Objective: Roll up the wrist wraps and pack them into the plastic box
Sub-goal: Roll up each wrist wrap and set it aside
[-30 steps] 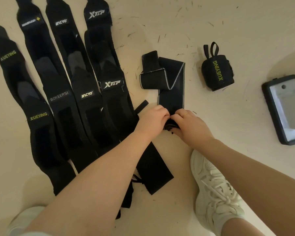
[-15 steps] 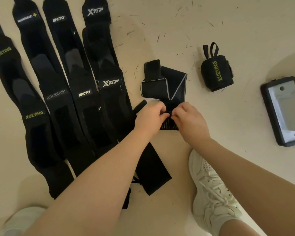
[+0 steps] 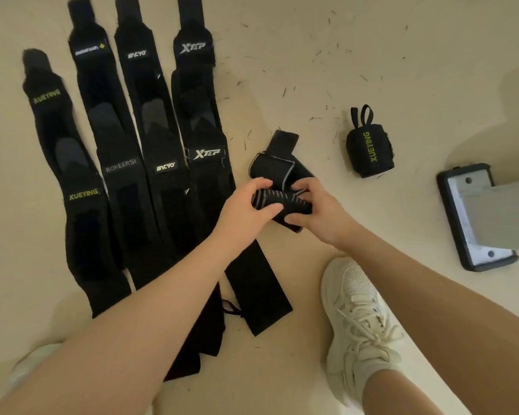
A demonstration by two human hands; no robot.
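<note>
A black wrist wrap [image 3: 283,202] with grey edge stitching lies partly rolled on the beige floor. My left hand [image 3: 246,206] grips the roll's left end, thumb under and fingers over. My right hand [image 3: 318,211] grips its right end. The unrolled far part [image 3: 277,163] folds back beyond my hands. A finished roll marked XUEYING [image 3: 370,151] stands to the right, its loop upward. Several flat black wraps [image 3: 126,163] lie side by side on the left. No plastic box is recognisable in view.
A dark-framed metal plate with a grey post [image 3: 480,214] sits at the right edge. My white shoe [image 3: 357,322] is planted below my right hand; another shoe [image 3: 33,363] shows at the lower left. A loose black wrap [image 3: 258,292] lies under my left forearm.
The roll has grown thicker as both hands turned it away from me, taking up more of the strip. The camera view shifted, so the laid-out wraps sit lower in frame.
</note>
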